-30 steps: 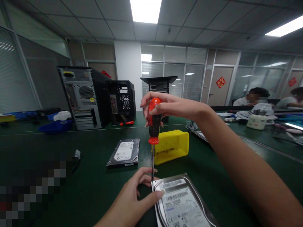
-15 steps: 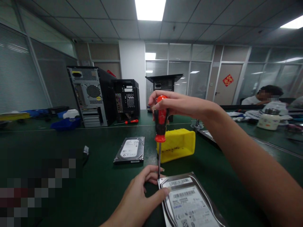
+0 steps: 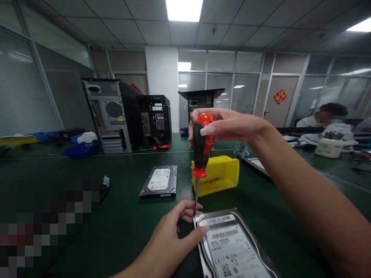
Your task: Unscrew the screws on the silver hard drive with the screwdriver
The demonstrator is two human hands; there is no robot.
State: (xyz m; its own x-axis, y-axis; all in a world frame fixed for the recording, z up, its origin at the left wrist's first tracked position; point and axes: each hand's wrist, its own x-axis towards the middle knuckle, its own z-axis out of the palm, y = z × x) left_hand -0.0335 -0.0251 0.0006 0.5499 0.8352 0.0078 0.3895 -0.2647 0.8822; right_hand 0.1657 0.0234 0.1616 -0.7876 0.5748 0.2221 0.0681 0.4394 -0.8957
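A silver hard drive (image 3: pixel 232 243) with a white label lies on the green table (image 3: pixel 121 224) in front of me. My left hand (image 3: pixel 179 231) grips its left edge near the far corner, the thumb on top and the fingers along the side. In my right hand (image 3: pixel 220 125) is a red and black screwdriver (image 3: pixel 201 150), held by the handle with the fingers closed round it. Its shaft slants slightly, and the tip meets the far left corner of the drive. The screw under the tip is hidden.
Behind the drive a yellow bin (image 3: pixel 223 173) lies on its side with small dark bits inside. A second hard drive (image 3: pixel 159 181) lies to its left. Computer cases (image 3: pixel 130 116) stand farther back, near another screwdriver (image 3: pixel 161 147) and a blue tray (image 3: pixel 81 150). A person (image 3: pixel 327 116) sits far right.
The screwdriver's handle has tipped to the right, and my right hand's grip on it has shifted, turning the handle. My left hand and the hard drive stay about where they were.
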